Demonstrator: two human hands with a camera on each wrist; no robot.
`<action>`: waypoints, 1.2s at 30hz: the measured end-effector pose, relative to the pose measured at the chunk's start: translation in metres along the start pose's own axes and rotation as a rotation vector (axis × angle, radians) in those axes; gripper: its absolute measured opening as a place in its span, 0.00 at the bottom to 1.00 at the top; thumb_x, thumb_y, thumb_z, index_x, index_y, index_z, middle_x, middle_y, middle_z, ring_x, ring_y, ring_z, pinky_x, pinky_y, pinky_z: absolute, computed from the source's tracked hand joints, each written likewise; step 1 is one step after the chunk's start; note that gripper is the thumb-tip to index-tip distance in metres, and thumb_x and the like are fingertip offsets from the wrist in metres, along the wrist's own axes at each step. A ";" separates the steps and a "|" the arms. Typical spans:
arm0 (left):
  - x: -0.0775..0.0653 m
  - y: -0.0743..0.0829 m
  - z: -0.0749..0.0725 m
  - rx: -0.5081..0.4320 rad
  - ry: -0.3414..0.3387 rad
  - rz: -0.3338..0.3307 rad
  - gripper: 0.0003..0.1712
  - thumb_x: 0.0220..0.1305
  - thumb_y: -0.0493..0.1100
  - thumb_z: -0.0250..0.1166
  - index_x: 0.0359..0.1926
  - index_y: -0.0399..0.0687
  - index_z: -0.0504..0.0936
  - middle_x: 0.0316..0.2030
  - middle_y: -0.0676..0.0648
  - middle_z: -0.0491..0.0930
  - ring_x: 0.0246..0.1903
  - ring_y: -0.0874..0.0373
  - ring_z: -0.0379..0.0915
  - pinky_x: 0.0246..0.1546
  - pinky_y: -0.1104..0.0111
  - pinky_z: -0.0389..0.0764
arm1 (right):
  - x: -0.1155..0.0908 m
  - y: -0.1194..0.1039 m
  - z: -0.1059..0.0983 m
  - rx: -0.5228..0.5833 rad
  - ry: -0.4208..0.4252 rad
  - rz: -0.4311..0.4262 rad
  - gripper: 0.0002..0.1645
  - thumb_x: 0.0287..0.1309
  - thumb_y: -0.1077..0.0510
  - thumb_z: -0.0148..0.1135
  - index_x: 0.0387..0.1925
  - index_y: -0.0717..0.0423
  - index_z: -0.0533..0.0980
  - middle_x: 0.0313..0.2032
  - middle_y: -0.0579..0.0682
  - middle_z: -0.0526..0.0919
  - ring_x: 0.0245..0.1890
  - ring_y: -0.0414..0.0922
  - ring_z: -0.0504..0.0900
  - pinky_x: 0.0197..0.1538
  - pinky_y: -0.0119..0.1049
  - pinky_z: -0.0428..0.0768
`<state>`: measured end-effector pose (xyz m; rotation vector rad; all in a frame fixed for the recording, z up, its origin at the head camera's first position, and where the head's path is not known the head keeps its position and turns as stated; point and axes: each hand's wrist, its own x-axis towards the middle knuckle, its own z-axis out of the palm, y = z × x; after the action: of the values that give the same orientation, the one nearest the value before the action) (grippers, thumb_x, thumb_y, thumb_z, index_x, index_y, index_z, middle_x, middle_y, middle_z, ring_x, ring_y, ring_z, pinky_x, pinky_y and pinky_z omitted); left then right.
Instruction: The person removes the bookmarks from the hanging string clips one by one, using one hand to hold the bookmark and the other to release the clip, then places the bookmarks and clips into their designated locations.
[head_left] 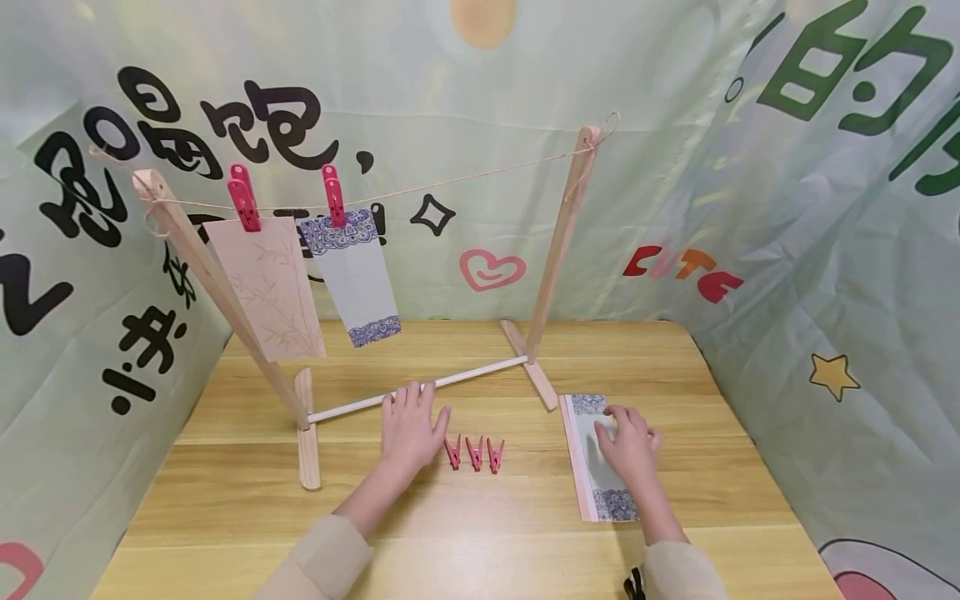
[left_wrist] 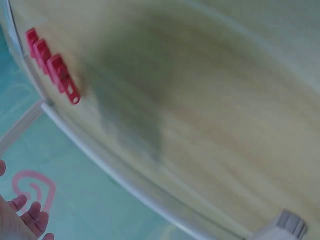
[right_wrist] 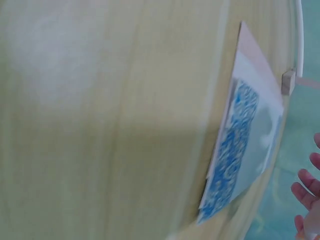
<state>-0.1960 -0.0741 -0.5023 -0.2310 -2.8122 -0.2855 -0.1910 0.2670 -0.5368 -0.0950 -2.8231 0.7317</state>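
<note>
In the head view my left hand hovers by the white rod of a wooden stand, fingers spread and holding nothing. Just right of it lie three small pink clothespins, also seen as red clothespins in the left wrist view. My right hand is over a small stack of paper cards, fingers loosely bent; whether it touches them I cannot tell. The top card has blue patterned ends, and a pink edge shows beneath. In the right wrist view the card stack lies apart from the fingers.
Between a left post and a right post runs a thin string. Clothespins hold a pink card and a blue-and-white card on its left part. A printed cloth hangs behind the wooden table.
</note>
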 end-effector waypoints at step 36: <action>0.039 -0.029 -0.139 -0.148 0.435 0.001 0.26 0.64 0.56 0.47 0.53 0.42 0.66 0.46 0.39 0.65 0.43 0.42 0.58 0.49 0.49 0.53 | 0.036 -0.109 0.004 0.152 0.112 -0.287 0.16 0.53 0.57 0.62 0.44 0.57 0.74 0.41 0.57 0.77 0.44 0.53 0.74 0.52 0.54 0.56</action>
<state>-0.1990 -0.1280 -0.3653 -0.1777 -2.3635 -0.4814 -0.2282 0.1737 -0.4799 0.2794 -2.5890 0.8388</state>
